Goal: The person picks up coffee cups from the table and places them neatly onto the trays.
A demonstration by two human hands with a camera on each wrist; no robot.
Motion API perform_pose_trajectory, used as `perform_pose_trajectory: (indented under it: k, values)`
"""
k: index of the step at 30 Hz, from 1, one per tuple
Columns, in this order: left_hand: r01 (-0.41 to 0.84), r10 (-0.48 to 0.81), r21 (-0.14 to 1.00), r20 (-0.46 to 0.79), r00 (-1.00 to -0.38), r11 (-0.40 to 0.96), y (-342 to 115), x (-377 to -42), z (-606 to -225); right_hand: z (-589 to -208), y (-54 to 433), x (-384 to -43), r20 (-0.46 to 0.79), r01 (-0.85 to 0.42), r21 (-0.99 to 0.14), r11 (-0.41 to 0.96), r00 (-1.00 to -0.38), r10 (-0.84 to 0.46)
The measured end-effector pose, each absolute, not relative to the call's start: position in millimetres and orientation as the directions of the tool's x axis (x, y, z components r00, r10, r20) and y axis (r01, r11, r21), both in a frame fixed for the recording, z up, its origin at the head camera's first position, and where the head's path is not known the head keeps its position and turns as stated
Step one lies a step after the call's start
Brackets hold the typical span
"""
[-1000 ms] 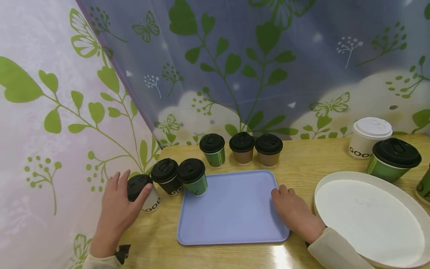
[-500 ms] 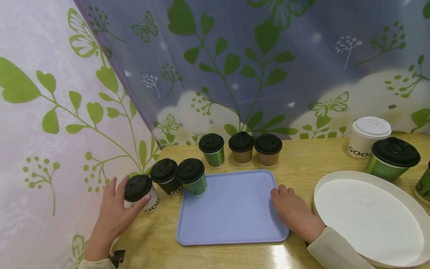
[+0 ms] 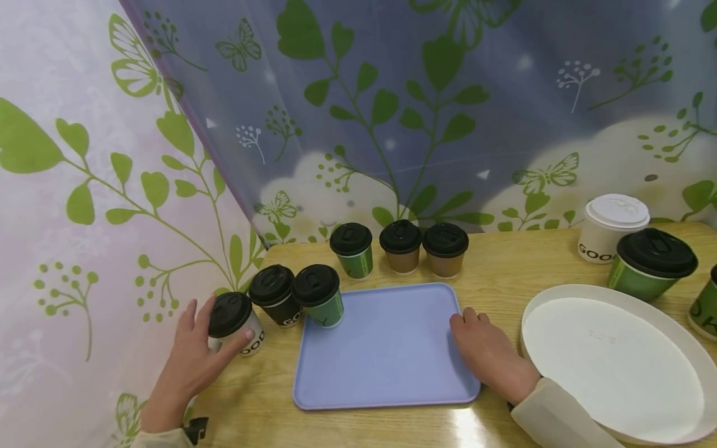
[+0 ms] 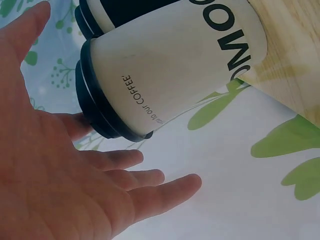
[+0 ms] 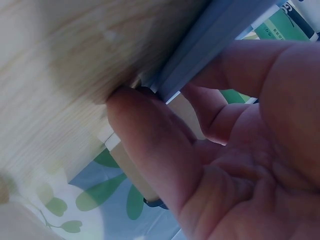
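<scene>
At the table's left side, a white paper coffee cup [image 3: 254, 325] with a black lid stands upright. My left hand [image 3: 190, 358] is spread around its near left side, thumb in front and fingers behind. In the left wrist view those fingers are extended beside the cup's lid [image 4: 97, 107], not closed round it. A lilac tray [image 3: 386, 367] lies flat in the middle. My right hand [image 3: 490, 351] grips its right edge, and the right wrist view shows curled fingers on both sides of the tray's rim [image 5: 205, 47]. A green lidded cup [image 3: 327, 311] stands at the tray's back left corner.
Beside the green cup is a black cup [image 3: 282, 311]. Behind the tray stand a green cup [image 3: 358, 264] and two brown cups [image 3: 403, 261]. To the right lies a round white tray [image 3: 529, 317], with a white-lidded cup [image 3: 599, 239] and larger green cups [image 3: 644, 283] near it.
My left hand has shifted slightly left and back from over the cup's lid, so more of the lid shows. The right hand and lilac tray stay put.
</scene>
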State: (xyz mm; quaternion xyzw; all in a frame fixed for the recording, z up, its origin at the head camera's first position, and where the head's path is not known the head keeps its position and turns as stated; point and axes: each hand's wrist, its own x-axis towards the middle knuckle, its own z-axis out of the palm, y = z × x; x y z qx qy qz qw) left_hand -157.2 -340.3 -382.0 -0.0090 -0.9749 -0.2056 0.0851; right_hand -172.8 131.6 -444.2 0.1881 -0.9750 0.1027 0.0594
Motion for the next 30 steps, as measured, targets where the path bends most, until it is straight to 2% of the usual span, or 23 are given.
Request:
perform_pose_trajectory:
  k: [15, 30]
  values:
    - [0.034, -0.024, 0.401, 0.138, -0.99, 0.915, -342, -161, -387, -445, 131, -173, 0.17, -0.381, -0.169, 0.909, -0.92, -0.354]
    - [0.069, -0.009, 0.398, 0.192, -0.981, 0.915, -342, -168, -389, -445, 132, -174, 0.157, -0.373, -0.171, 0.912, -0.924, -0.349]
